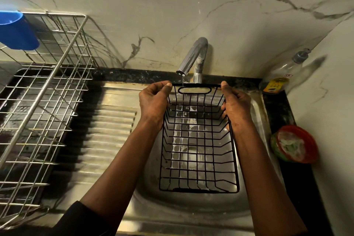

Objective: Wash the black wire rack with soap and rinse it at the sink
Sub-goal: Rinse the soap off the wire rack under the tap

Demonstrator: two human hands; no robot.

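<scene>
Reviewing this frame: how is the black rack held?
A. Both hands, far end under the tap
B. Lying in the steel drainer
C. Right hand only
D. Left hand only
A: the left hand and right hand each grip a far corner of the rack, its far rim under the tap.

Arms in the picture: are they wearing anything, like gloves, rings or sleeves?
No gloves, rings or watch show. The left hand and right hand are bare. The left arm has a dark sleeve that starts near the elbow; the right forearm is bare as far as the picture shows.
</scene>
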